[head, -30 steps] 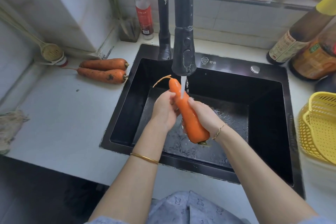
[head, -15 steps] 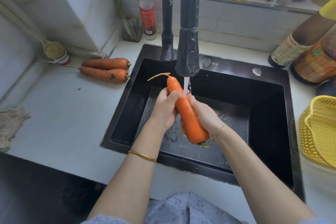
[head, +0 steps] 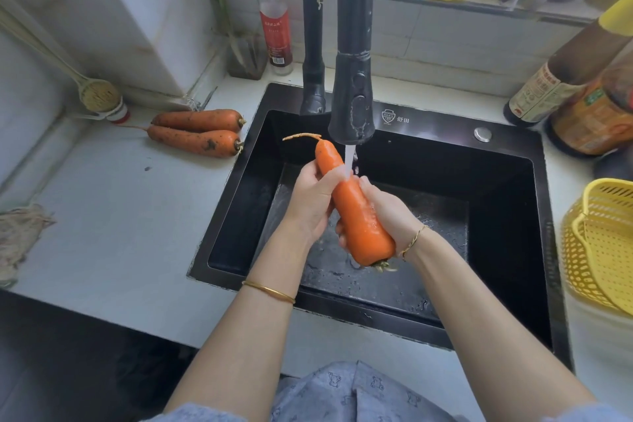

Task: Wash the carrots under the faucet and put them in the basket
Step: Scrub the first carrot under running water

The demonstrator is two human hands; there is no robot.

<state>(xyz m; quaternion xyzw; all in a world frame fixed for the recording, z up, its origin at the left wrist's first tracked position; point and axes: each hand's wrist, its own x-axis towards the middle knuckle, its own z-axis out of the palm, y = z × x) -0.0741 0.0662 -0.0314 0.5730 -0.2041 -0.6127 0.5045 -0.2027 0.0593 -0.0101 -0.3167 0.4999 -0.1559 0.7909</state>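
We hold the wet orange carrot (head: 356, 212) over the black rectangular sink (head: 513, 134), with both hands closed on it. Our left hand (head: 313, 199) has its fingers curled round the thin upper part, and our right hand (head: 387, 212) wraps the thick lower part. The carrot's long axis runs from far-left to near-right. The tapered tip, with its root thread, is up beside the black pull-down faucet head (head: 352, 106), and the stalk end is low and toward us. The stream of water (head: 348, 161) lands on the carrot just at the left thumb. As we judge it, the coming move turns on side. The yellow perforated plastic basket (head: 603, 243) stands on the white table (head: 120, 233) to the right, beyond the sink's right rim and well apart from the carrot. The right hand is nearer to it and has the heavy end. Two soil-marked orange carrots (head: 197, 134) lie side by side on the table left of the sink, thick ends toward it. They are nearer the left hand and look unwashed to us.
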